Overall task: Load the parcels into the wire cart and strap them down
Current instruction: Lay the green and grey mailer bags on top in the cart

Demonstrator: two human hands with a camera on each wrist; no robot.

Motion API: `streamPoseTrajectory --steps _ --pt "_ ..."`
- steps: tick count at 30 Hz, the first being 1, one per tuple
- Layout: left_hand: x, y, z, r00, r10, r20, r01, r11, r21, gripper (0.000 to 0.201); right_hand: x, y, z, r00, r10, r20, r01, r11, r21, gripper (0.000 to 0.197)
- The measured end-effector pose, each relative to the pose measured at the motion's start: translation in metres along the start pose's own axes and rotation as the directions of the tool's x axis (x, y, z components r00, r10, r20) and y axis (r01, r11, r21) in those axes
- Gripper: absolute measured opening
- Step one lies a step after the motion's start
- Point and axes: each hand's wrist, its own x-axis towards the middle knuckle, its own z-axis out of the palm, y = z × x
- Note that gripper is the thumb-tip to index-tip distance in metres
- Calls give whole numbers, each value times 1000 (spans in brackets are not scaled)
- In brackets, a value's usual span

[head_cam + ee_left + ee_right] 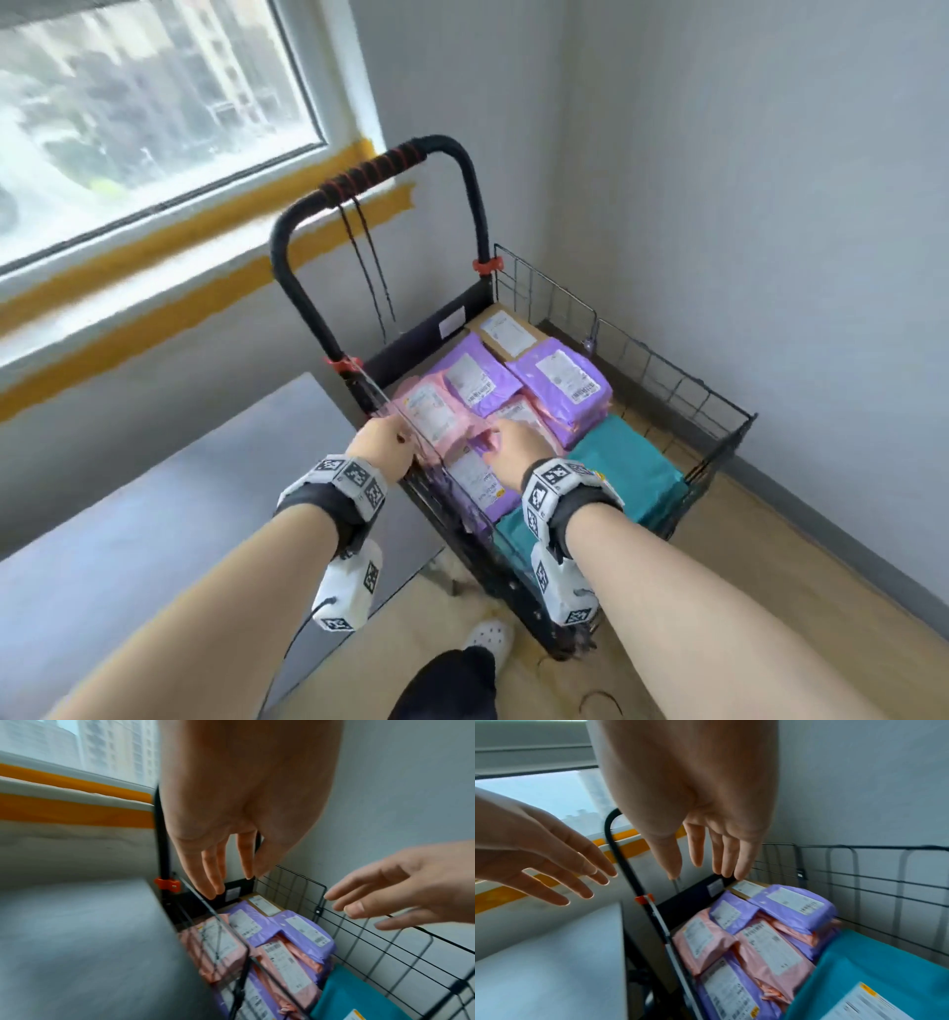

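The wire cart [642,360] stands in a room corner, its black handle upright at the far end. It holds purple parcels [562,395], pink parcels [429,411], a teal parcel [624,462] and a cardboard box [506,329]. A black-and-red elastic strap [375,169] is wound round the handle, with two strands hanging down. My left hand [380,437] hovers over the cart's near left wire panel [218,923], fingers straight, holding nothing. My right hand [506,437] hovers over the pink and purple parcels [757,943], fingers straight and empty.
A grey table [154,488] stands against the cart's left side. A window [128,103] with orange tape below it fills the left wall. A grey wall [770,205] runs close along the cart's right side. My white shoe [490,634] rests on the wooden floor.
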Motion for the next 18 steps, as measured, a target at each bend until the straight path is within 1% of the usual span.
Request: streamPoseTrajectory --steps 2,5,7,10,14,18 --pt "-33 -25 -13 997 -69 -37 69 998 6 32 -15 -26 6 993 -111 39 114 991 -73 36" --pt "-78 -62 -33 983 -155 -100 158 987 23 33 -36 -66 18 966 -237 105 252 952 -173 37" --pt "-106 -83 -44 974 -191 -119 195 981 21 34 -50 -91 30 942 -302 145 327 924 -200 40" --pt "-147 -116 -61 951 -266 -155 268 963 -7 34 -71 -132 50 893 -395 215 436 879 -196 43" --pt "-198 -166 -81 900 -372 -229 367 928 -66 34 -99 -189 88 828 -476 297 546 806 -229 43" --pt "-251 -227 -99 825 -481 -298 465 876 -127 33 -132 -248 138 743 -555 374 657 710 -254 43"
